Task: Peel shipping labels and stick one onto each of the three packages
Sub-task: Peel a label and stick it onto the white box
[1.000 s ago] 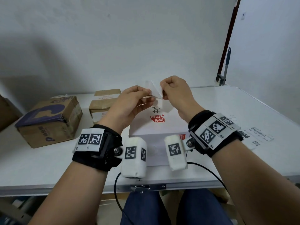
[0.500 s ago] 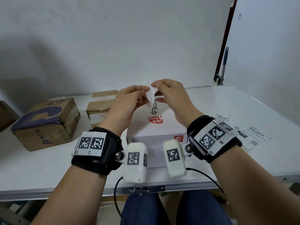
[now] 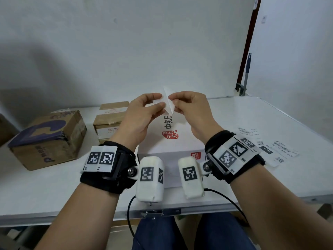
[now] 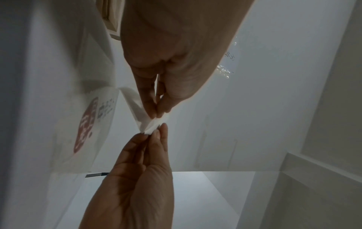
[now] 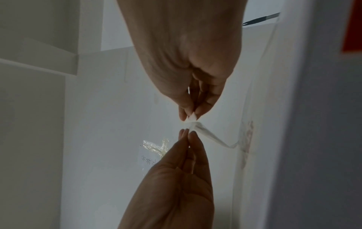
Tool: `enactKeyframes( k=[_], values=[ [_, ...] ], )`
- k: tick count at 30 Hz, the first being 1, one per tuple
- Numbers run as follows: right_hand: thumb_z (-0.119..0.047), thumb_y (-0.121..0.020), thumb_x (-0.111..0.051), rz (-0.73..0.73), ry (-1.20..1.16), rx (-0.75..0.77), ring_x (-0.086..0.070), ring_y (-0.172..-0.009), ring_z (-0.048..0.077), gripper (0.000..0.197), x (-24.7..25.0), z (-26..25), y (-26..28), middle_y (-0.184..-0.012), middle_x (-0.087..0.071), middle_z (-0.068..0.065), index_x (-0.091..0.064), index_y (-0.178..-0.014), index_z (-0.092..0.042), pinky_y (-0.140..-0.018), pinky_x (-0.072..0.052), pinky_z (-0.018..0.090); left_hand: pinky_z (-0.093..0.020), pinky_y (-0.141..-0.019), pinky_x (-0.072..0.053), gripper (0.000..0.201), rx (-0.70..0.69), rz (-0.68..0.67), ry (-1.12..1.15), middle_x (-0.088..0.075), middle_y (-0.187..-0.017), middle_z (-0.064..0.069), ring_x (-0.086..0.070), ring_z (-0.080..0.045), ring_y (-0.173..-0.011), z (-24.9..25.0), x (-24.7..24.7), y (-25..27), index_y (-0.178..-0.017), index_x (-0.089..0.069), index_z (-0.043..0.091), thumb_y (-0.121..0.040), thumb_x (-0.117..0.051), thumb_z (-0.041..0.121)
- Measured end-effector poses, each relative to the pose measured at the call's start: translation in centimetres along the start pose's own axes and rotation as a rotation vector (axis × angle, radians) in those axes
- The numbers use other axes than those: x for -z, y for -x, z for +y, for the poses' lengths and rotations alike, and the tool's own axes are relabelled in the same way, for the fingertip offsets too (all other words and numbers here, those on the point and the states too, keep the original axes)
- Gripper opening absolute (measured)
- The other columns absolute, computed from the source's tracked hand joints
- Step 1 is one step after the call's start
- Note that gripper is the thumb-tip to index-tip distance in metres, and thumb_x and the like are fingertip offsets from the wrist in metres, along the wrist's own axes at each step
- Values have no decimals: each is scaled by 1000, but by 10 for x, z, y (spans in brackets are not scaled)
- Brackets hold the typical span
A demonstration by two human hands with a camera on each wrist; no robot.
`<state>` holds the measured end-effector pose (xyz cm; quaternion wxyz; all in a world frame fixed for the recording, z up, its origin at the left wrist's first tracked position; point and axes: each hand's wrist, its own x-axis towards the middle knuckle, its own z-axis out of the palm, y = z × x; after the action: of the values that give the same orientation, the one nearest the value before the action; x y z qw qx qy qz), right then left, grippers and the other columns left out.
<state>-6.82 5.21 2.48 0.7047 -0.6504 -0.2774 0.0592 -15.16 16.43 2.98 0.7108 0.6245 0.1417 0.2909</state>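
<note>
A white shipping label [image 3: 169, 104] on its backing is held in the air above the white box [image 3: 182, 141] with the red logo. My left hand [image 3: 161, 100] pinches one edge with thumb and forefinger, and my right hand [image 3: 174, 100] pinches it from the other side. Both wrist views show the two sets of fingertips almost touching. In the left wrist view the label [image 4: 149, 126] curls between left hand [image 4: 159, 115] and right hand [image 4: 154, 134]. In the right wrist view the label [image 5: 192, 122] lies between right hand [image 5: 189, 116] and left hand [image 5: 187, 132].
A brown box with purple print [image 3: 48, 139] stands at the left and a smaller brown box [image 3: 110, 121] behind the left hand. More labels [image 3: 249, 131] [image 3: 284, 152] lie flat on the white table [image 3: 270, 112] at the right. A pole [image 3: 246, 69] leans in the corner.
The two hands have drawn closer together at the label's edge, and the sheet now shows narrower, nearly edge-on, between the fingertips. The boxes have not moved.
</note>
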Motion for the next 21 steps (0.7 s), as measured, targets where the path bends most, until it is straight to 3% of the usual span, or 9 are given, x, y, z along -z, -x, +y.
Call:
enactKeyframes(
  k=[6, 8, 11, 13, 17, 21],
  values=[
    [7, -89, -53, -7, -163, -79, -66, -85, 21, 21, 5, -1, -2, -94, -68, 12, -69, -88, -6, -74, -57, 27, -24, -78, -53, 22, 41, -23, 55, -56, -92, -7, -62, -17, -74, 2, 7, -4, -93, -69, 11, -84, -62, -9],
    [3, -91, -52, -1, -186, -100, -66, -85, 21, 17, 4, -1, -2, -96, -66, 12, -68, -92, -3, -70, -57, 27, -20, -75, -54, 23, 56, -47, 66, -57, -86, -7, -62, -16, -75, 1, 9, -4, -96, -70, 10, -85, -61, -8],
    [-10, -90, -60, -11, -114, -76, -67, -91, 20, 16, 1, 1, -2, -108, -63, 9, -65, -104, -4, -78, -59, 29, -19, -76, -55, 20, 68, -89, 67, -64, -86, -9, -62, -14, -75, 0, 7, -4, -95, -73, 7, -87, -60, -6],
    [-9, -88, -63, -23, -36, -33, -67, -95, 20, 17, 0, 3, -1, -110, -62, 6, -65, -104, -9, -83, -58, 31, -21, -77, -55, 13, 71, -91, 50, -63, -86, -11, -62, -12, -69, -1, 4, -4, -92, -73, 6, -87, -63, 0],
    [-2, -86, -63, -56, -94, -34, -65, -94, 19, 17, 5, 3, 1, -97, -66, 5, -69, -99, -12, -82, -56, 26, -21, -78, -56, 13, 76, -108, 16, -67, -91, -12, -64, -18, -83, -2, 5, -4, -93, -71, 5, -84, -65, -3],
    [2, -87, -62, -46, -200, -101, -62, -87, 14, 20, 10, 3, 0, -92, -68, 5, -73, -97, -11, -80, -51, 23, -16, -73, -55, 21, 102, -135, 57, -58, -94, -12, -59, -17, -84, -2, 17, -6, -97, -72, 7, -84, -62, -7]
  ],
)
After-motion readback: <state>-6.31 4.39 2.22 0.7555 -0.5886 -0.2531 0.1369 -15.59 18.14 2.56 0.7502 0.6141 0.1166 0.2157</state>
